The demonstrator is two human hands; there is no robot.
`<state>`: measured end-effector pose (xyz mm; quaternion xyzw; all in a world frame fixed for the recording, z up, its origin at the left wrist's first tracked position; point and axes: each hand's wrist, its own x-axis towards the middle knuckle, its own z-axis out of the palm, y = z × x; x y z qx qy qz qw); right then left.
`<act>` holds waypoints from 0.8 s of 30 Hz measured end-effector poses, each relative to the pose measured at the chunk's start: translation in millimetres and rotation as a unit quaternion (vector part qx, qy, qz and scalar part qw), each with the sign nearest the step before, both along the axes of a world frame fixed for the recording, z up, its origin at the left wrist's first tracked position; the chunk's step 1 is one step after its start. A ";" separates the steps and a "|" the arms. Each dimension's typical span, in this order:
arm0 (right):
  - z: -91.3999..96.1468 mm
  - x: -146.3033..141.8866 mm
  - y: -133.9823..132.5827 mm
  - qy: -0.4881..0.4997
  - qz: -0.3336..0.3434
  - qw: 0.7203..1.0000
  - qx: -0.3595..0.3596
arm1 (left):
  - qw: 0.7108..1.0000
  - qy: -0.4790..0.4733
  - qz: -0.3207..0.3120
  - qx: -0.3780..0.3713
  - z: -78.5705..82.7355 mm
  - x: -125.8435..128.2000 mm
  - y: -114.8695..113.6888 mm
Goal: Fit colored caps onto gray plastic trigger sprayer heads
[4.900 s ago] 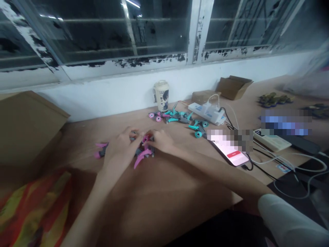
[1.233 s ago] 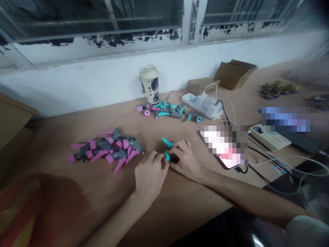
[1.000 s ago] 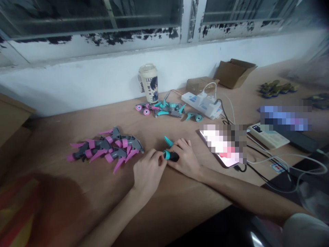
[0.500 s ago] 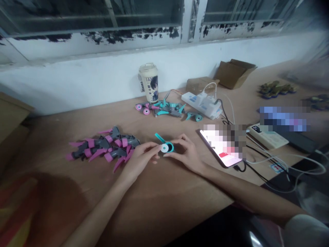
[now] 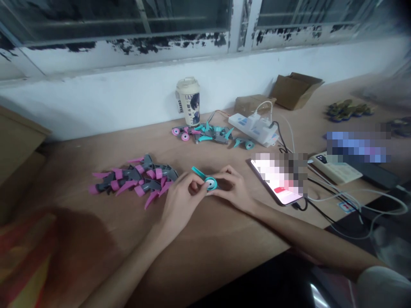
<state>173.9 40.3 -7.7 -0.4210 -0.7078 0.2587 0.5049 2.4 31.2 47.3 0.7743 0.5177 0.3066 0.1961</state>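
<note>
My right hand (image 5: 236,190) pinches a teal plastic ring with a long pointed arm (image 5: 198,172) between thumb and fingers, above the table. A white disc (image 5: 211,184) with a dark centre sits within the ring's opening. My left hand (image 5: 183,196) is closed at the ring's left side, its thumb tip on the disc's edge; its other fingertips are partly hidden. Left of this hand lies a cluster of pink and grey plastic pieces (image 5: 131,180). Behind both hands are teal and grey pieces (image 5: 213,133) and pink pieces with white round centres (image 5: 185,136).
A lidded coffee cup (image 5: 189,102) stands by the wall. To the right are a power strip (image 5: 253,128), a lit phone (image 5: 272,179), a power bank (image 5: 337,167) and looping cables. Cardboard boxes (image 5: 295,90) sit at the back; olive and blue pieces (image 5: 348,110) lie far right.
The white disc has moved right, from in front of the ring's left edge into its opening. My left hand has come closer to my right hand. The view has shifted slightly.
</note>
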 end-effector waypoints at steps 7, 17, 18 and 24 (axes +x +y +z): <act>0.8 0.1 -0.6 -0.005 0.002 1.000 0.009 | 1.000 -0.010 0.014 -0.002 -2.6 1.3 -2.2; -0.5 -0.2 -2.1 -0.059 -0.004 0.997 0.043 | 0.997 0.062 -0.046 -0.022 15.0 -2.9 0.4; -0.7 -0.4 -2.8 -0.063 -0.004 0.997 0.043 | 0.995 0.086 -0.046 -0.020 17.5 -2.7 0.0; -2.4 -0.9 -6.7 -0.076 -0.014 0.995 0.059 | 0.976 0.216 -0.036 -0.009 27.5 3.8 -4.9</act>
